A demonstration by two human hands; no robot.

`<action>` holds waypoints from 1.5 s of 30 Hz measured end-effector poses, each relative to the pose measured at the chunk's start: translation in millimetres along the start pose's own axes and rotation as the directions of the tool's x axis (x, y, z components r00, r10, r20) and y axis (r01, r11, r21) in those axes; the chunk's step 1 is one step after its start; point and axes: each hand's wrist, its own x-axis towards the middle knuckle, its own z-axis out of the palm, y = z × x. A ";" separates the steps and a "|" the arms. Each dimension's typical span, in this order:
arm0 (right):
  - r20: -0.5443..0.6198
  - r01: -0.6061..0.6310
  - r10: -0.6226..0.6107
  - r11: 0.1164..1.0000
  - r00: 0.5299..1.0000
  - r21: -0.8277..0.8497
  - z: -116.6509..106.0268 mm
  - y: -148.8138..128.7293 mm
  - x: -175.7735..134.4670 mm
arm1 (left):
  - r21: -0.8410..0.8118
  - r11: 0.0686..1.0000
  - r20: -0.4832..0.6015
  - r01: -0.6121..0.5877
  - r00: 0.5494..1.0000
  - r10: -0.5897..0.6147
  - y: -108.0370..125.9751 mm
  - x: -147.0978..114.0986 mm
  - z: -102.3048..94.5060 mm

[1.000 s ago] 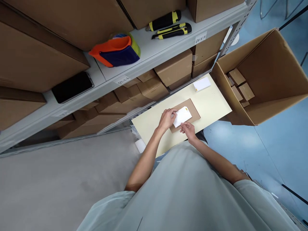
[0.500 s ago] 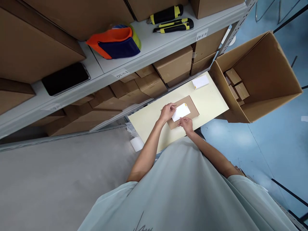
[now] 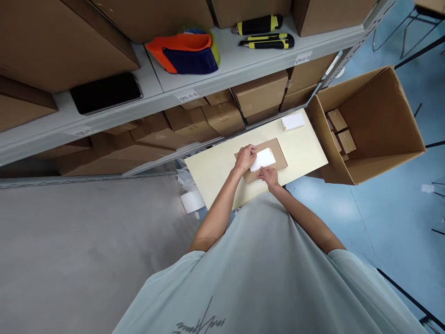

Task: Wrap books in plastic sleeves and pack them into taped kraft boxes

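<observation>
A white rectangular card (image 3: 263,159) with a small orange-yellow mark at its far right corner lies over a flat brown cardboard piece (image 3: 279,155). My left hand (image 3: 245,158) is bent over the card's left end, its thumb and fingers pinching that edge. At the near edge, my right hand (image 3: 269,176) has its fingers drawn together on the card. Both hands partly cover the cardboard beneath. Farther right on the pale yellow board (image 3: 217,171) rests a similar white stack or thin box (image 3: 293,121).
A tall open carton (image 3: 385,116) stands right of the board, with several small brown boxes (image 3: 342,132) inside. The metal shelf (image 3: 222,86) ahead carries a black phone (image 3: 106,93), an orange-and-blue tape dispenser (image 3: 189,53) and utility knives (image 3: 266,35). Brown cartons (image 3: 259,95) fill the lower shelf.
The camera view has shifted slightly, so the shelf appears farther right and higher. Both hands stay at the card's edges, with the card nearly unmoved on the cardboard.
</observation>
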 end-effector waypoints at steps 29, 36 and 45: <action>0.747 0.755 -0.364 -0.154 0.556 -0.637 -74.8 -55.8 56.0 | 0.319 0.945 -0.100 -0.067 0.990 0.104 21.9 -76.2 79.3; 0.744 0.756 -0.377 -0.151 0.551 -0.637 -88.2 -48.7 70.3 | 0.284 0.950 -0.194 0.129 0.978 -0.075 14.3 -75.9 76.2; 0.795 0.790 -0.324 -0.183 0.513 -0.585 -68.0 -50.9 66.9 | 0.278 0.956 -0.208 0.096 0.977 -0.038 25.0 -62.5 75.5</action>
